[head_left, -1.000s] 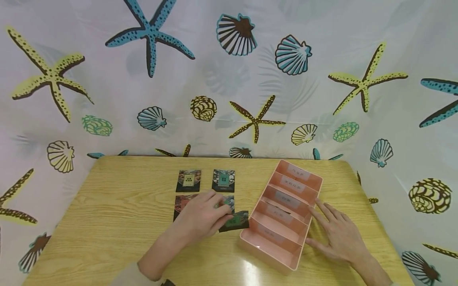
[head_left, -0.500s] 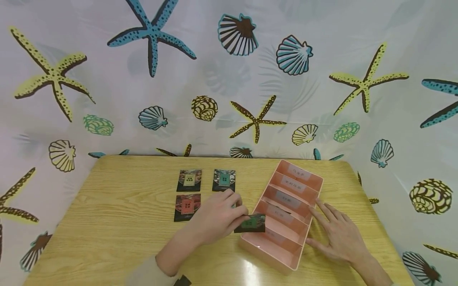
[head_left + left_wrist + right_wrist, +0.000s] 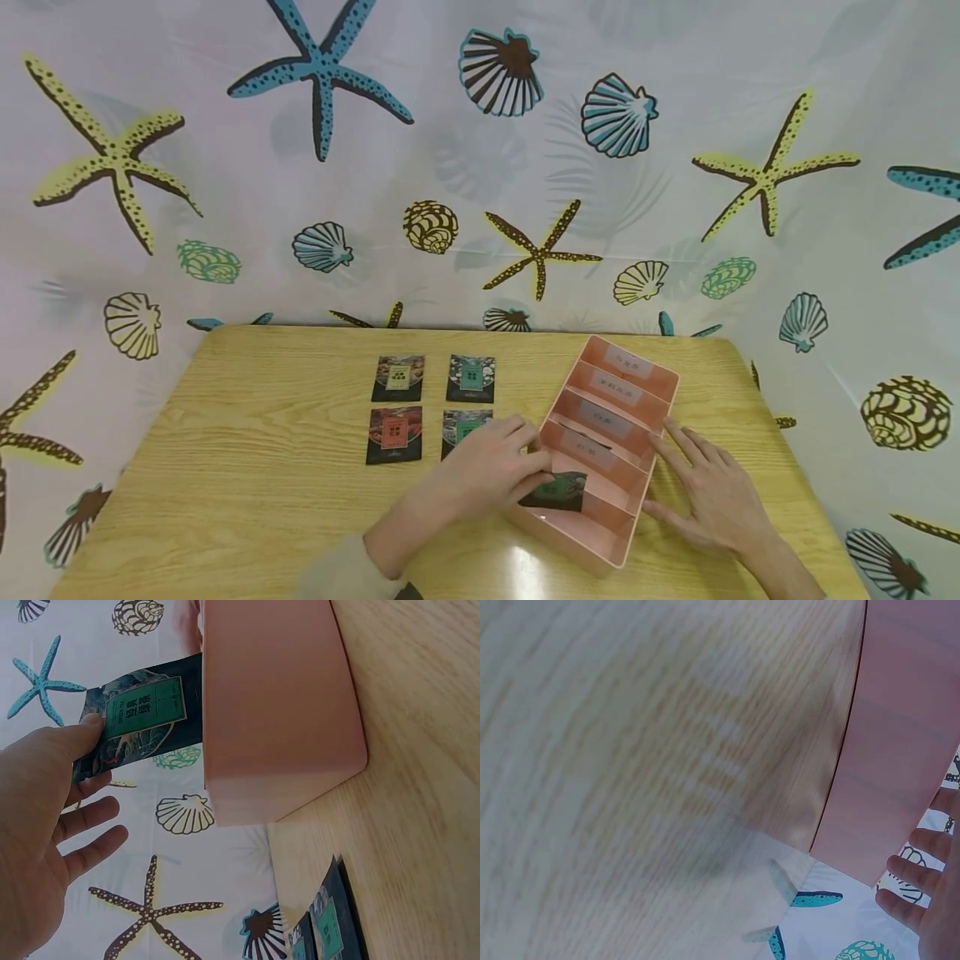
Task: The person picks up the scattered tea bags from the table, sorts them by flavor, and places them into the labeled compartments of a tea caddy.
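Note:
My left hand [image 3: 491, 467] pinches a dark tea sachet [image 3: 558, 492] with a green label between thumb and fingers. The sachet hangs over the nearest compartment of a pink divided box [image 3: 558, 537], tilted in the head view. In the left wrist view, the far end of the sachet [image 3: 146, 712] disappears behind the wall of the box [image 3: 285, 697], while the other fingers are spread loosely. Along the right side of the box my right hand [image 3: 708, 492] rests with extended fingers, the fingertips against its wall. The right wrist view shows those fingers [image 3: 915, 874] at the box edge.
Left of the box lie sachets with a yellow label [image 3: 399, 378], a teal label [image 3: 471, 378] and a red label [image 3: 394, 434]. Another sachet [image 3: 461, 423] is partly covered by my left hand. Paper labels [image 3: 602, 419] mark the compartments. A patterned curtain [image 3: 360, 183] stands behind the table.
My left hand has carried the green-labelled sachet rightward from beside the box to over its nearest compartment, uncovering the red-labelled and other sachets. The right hand and the box have stayed put.

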A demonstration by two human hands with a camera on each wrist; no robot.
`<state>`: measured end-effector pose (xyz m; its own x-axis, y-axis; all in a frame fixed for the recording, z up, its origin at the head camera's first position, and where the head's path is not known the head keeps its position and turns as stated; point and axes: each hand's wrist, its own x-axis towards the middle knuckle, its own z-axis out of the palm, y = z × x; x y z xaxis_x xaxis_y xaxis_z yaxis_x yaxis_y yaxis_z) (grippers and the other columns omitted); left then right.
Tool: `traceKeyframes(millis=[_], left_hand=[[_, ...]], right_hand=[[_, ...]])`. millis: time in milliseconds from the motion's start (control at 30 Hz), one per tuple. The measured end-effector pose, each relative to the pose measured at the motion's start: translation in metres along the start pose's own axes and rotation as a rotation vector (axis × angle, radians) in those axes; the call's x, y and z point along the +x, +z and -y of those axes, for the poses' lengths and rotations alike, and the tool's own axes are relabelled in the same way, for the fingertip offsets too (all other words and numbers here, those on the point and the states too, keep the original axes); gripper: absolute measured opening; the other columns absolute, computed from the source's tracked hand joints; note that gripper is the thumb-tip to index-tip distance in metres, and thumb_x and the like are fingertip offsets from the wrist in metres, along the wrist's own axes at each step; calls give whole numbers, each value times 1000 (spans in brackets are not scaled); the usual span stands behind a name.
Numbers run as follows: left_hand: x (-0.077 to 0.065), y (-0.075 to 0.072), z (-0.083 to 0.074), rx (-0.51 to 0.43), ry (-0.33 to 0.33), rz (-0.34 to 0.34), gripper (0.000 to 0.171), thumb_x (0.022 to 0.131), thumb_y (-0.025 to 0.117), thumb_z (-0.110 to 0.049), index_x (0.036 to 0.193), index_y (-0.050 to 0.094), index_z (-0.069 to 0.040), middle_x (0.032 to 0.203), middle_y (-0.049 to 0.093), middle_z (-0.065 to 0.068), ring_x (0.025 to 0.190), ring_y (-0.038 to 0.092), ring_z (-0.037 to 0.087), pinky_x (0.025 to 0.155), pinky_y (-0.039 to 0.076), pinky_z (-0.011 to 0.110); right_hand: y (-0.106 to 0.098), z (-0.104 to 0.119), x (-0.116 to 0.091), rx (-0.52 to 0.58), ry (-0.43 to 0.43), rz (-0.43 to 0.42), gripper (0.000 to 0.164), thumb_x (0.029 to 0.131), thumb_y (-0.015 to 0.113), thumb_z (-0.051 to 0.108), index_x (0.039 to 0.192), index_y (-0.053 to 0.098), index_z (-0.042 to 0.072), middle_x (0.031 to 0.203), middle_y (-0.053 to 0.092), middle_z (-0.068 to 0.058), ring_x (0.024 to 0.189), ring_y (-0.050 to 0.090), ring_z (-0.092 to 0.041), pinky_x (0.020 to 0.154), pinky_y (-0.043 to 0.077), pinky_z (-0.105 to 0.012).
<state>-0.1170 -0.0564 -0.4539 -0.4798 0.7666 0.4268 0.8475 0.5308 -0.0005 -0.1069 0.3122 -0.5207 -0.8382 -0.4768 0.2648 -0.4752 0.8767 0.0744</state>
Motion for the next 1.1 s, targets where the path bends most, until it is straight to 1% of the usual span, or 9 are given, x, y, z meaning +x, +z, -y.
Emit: traceKeyframes(millis=[167,267,400,533,700,800,933,1100], left_hand=[[2,13,-4,8,27,20,13,104,66,-40,102,72,-29,100,67,-9,94,62,9,82,52,22],[3,19,-6,-7,29,61,15,105,64,-41,102,71,-28,101,67,-9,93,61,9,80,52,21],[4,24,-8,-45,13,130,19,107,60,-43,103,72,-28,100,66,-10,93,59,8,80,50,21],[5,27,-11,-65,-8,180,22,108,57,-44,105,73,-29,102,67,-10,94,57,8,81,49,21],[6,33,-13,-67,-9,222,26,109,54,-45,108,74,-30,105,68,-10,97,58,8,87,51,23],[6,37,-13,-72,-15,237,26,109,53,-46,109,74,-30,107,68,-10,98,58,8,89,52,24],[6,40,-12,-84,-30,236,25,108,55,-46,108,73,-30,108,67,-9,100,58,8,89,52,24],[5,40,-8,-117,-70,239,22,107,58,-47,110,70,-29,112,66,-9,106,59,9,95,52,27]], right_hand=[[0,0,1,2,5,5,93,85,65,78,155,53,18,163,49,-14,137,59,-40,101,55,-59],[-1,0,1,4,10,12,93,85,66,78,155,53,18,163,49,-14,137,59,-40,102,55,-59],[-2,0,1,3,15,23,93,85,66,77,156,53,19,163,48,-14,138,59,-40,102,55,-59],[-2,0,2,5,21,38,93,86,66,77,157,52,19,164,47,-14,138,58,-40,103,54,-60],[-3,1,2,11,26,42,93,86,66,77,157,51,19,164,47,-14,138,58,-40,103,54,-60],[-3,1,2,8,22,36,93,85,66,77,157,52,19,163,48,-14,138,58,-40,101,55,-60],[-2,1,3,2,12,20,93,85,66,77,156,53,18,162,49,-15,137,59,-40,100,56,-59],[-2,1,4,-3,10,16,93,85,66,78,155,53,18,162,50,-15,137,60,-40,99,56,-58]])
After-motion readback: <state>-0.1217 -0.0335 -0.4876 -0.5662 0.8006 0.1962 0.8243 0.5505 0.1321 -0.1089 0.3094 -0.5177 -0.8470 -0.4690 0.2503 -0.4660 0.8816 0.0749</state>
